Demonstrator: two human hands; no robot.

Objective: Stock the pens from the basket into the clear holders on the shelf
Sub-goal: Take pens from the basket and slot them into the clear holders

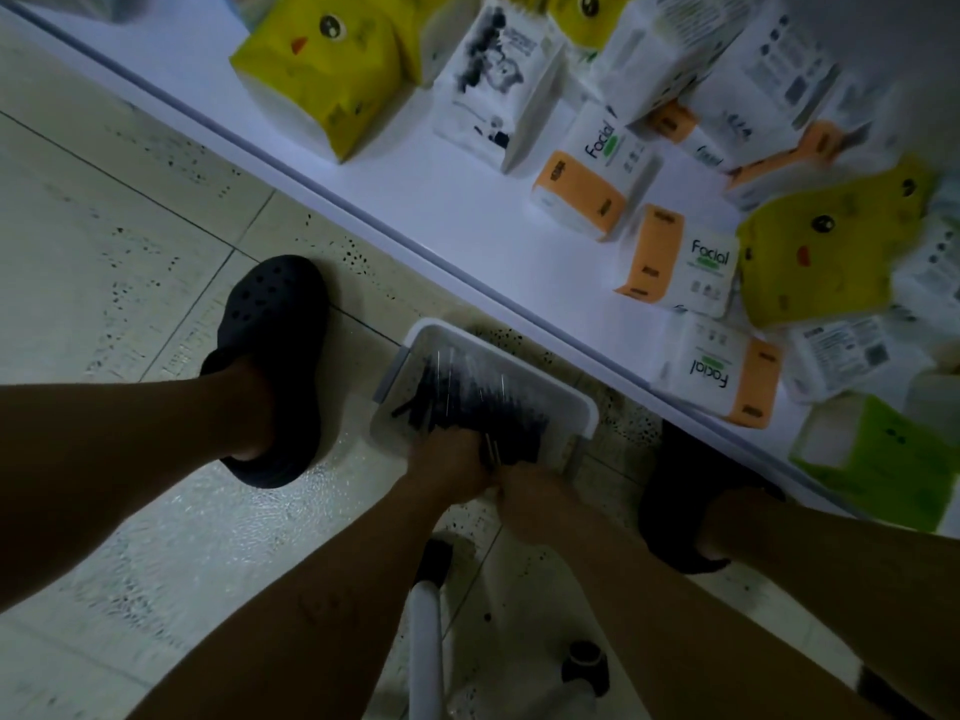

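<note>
Shelf [467, 210]: "Facial" tissue packs [680, 262]. Left hand [449, 462], right hand [530, 504] among basket [587, 407] pens [467, 392]; fingers' grip unclear.

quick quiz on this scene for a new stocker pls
1. Fill in: the left hand and the right hand both reach into the basket among dark ____.
2. True or false: the basket stands on the shelf.
3. What lies on the shelf?
A. tissue packs
B. bottles
C. shoes

Key:
1. pens
2. False. It stands on the floor, beside the shelf.
3. A
</note>
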